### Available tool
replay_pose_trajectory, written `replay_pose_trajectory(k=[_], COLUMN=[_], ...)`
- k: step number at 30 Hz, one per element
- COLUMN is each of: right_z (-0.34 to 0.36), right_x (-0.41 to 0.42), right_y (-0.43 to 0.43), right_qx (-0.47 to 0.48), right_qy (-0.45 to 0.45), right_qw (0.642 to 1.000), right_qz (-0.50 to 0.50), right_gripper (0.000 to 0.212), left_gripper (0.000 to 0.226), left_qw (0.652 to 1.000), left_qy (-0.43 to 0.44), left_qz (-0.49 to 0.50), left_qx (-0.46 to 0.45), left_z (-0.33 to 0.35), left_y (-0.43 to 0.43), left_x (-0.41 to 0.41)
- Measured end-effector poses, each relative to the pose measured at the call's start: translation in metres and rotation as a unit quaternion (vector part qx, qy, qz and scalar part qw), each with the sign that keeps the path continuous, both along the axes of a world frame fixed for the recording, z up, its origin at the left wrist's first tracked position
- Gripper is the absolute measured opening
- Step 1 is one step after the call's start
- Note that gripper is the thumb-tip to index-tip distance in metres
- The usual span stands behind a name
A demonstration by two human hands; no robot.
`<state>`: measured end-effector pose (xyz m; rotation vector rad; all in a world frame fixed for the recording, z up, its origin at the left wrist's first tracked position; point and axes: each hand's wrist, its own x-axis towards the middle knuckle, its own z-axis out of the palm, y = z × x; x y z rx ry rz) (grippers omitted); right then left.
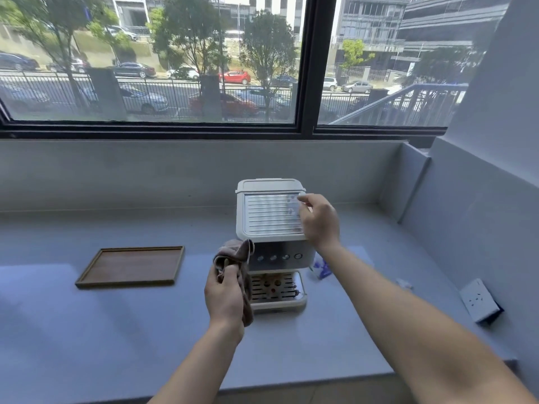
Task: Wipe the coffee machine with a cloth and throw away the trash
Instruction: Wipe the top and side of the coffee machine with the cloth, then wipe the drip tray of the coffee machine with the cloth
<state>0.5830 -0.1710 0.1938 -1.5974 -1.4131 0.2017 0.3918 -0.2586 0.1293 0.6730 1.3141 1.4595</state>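
Cloth (233, 255) in left hand (224, 295) (coffee machine (271, 217) alongside)

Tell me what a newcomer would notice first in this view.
The white coffee machine stands on the counter under the big window, with the right hand at the right edge of its ribbed top. Just left of it, the left hand grips a bunched brownish cloth at the machine's front. A wooden tray lies farther left, and a blue-and-white wrapper lies to the machine's right.
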Motion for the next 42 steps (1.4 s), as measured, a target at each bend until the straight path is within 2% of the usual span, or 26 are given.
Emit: replay_pose_trajectory(k=[4, 9, 13, 14, 16, 17, 19, 21, 23, 25, 26, 28, 30, 32, 35, 37, 40, 42], right_z=[-0.016, -0.049, -0.072, -0.075, -0.079, -0.08, -0.085, -0.093, -0.101, -0.109, -0.113, -0.124, -0.132, -0.138, -0.147, -0.152, -0.157, -0.159], right_x=[0.002, -0.002, -0.013, -0.017, -0.027, -0.032, -0.043, -0.05, -0.052, -0.048, -0.045, -0.036, -0.026, -0.015, 0.002, 0.012, 0.025, 0.033], right_y=[-0.041, -0.086, -0.115, -0.12, -0.132, -0.138, -0.148, -0.154, -0.157, -0.157, -0.157, -0.158, -0.16, -0.161, -0.16, -0.157, -0.153, -0.148], right_qx=[0.041, 0.088, 0.097, 0.093, 0.021, -0.038, -0.145, -0.187, -0.158, -0.124, -0.116, -0.12, -0.129, -0.137, -0.148, -0.151, -0.154, -0.162], right_qy=[-0.011, -0.018, -0.001, 0.022, 0.136, 0.205, 0.302, 0.361, 0.393, 0.451, 0.482, 0.533, 0.549, 0.536, 0.498, 0.485, 0.461, 0.44], right_qw=[0.998, 0.996, 0.995, 0.994, 0.983, 0.962, 0.906, 0.869, 0.874, 0.868, 0.857, 0.831, 0.821, 0.83, 0.853, 0.861, 0.874, 0.883], right_qz=[0.037, 0.028, 0.031, 0.047, 0.125, 0.179, 0.259, 0.283, 0.237, 0.166, 0.139, 0.101, 0.082, 0.071, 0.04, 0.023, -0.012, -0.024], right_gripper=[0.022, 0.027, 0.027, 0.026, 0.033, 0.042, 0.063, 0.075, 0.074, 0.059, 0.052, 0.047, 0.05, 0.049, 0.044, 0.04, 0.034, 0.033], left_gripper=[0.006, 0.015, 0.005, 0.005, 0.015, 0.024, 0.043, 0.053, 0.053, 0.042, 0.031, 0.023, 0.023, 0.018, 0.015, 0.019, 0.029, 0.035], left_qw=[0.998, 0.995, 0.996, 0.996, 0.996, 0.994, 0.974, 0.943, 0.929, 0.92, 0.915, 0.887, 0.831, 0.763, 0.667, 0.63, 0.603, 0.615], left_qy=[0.015, 0.018, 0.015, 0.013, 0.005, -0.017, -0.083, -0.112, -0.089, -0.018, 0.054, 0.265, 0.46, 0.569, 0.654, 0.687, 0.72, 0.721], left_qz=[-0.048, -0.08, -0.076, -0.078, -0.083, -0.101, -0.204, -0.31, -0.359, -0.392, -0.4, -0.373, -0.28, -0.184, -0.088, -0.081, -0.135, -0.177], left_qx=[-0.039, -0.06, -0.052, -0.046, -0.041, -0.039, -0.046, -0.049, -0.027, -0.016, 0.004, 0.068, 0.142, 0.247, 0.346, 0.353, 0.315, 0.265], left_z=[-0.019, -0.025, -0.023, -0.021, -0.016, -0.013, -0.005, 0.0, -0.001, 0.003, 0.005, 0.007, 0.015, 0.029, 0.047, 0.056, 0.061, 0.058], left_y=[-0.009, -0.008, -0.01, -0.011, -0.017, -0.021, -0.031, -0.042, -0.05, -0.053, -0.051, -0.036, -0.018, 0.003, 0.035, 0.056, 0.085, 0.098], left_x=[0.0, 0.006, 0.014, 0.017, 0.022, 0.023, 0.027, 0.028, 0.028, 0.025, 0.022, 0.012, -0.001, -0.009, -0.012, -0.007, 0.009, 0.017])
